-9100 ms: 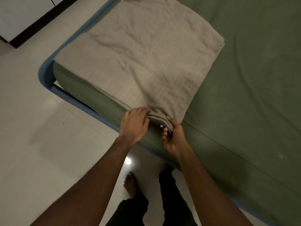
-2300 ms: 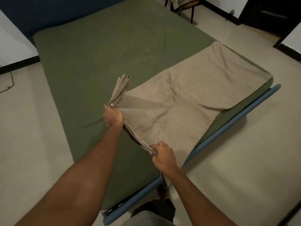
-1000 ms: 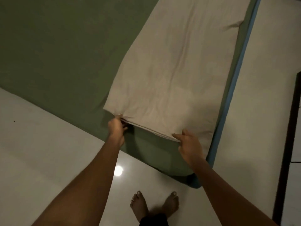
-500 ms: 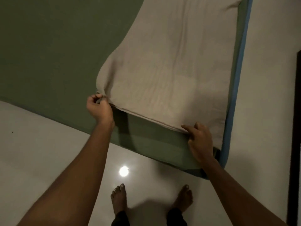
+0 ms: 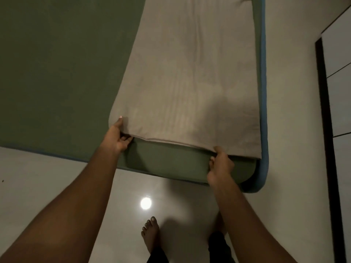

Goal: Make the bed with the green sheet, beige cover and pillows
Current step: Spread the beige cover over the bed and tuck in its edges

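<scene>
Head view: left hand [image 5: 115,138] and right hand [image 5: 220,166] pinch beige cover [image 5: 190,73] edge

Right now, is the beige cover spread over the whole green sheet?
No, the beige cover lies only along the right side, leaving the green sheet bare on the left.

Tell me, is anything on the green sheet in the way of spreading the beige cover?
Nothing visible is. The left hand and right hand hold the beige cover, and the green sheet beside it shows nothing on it.
</scene>
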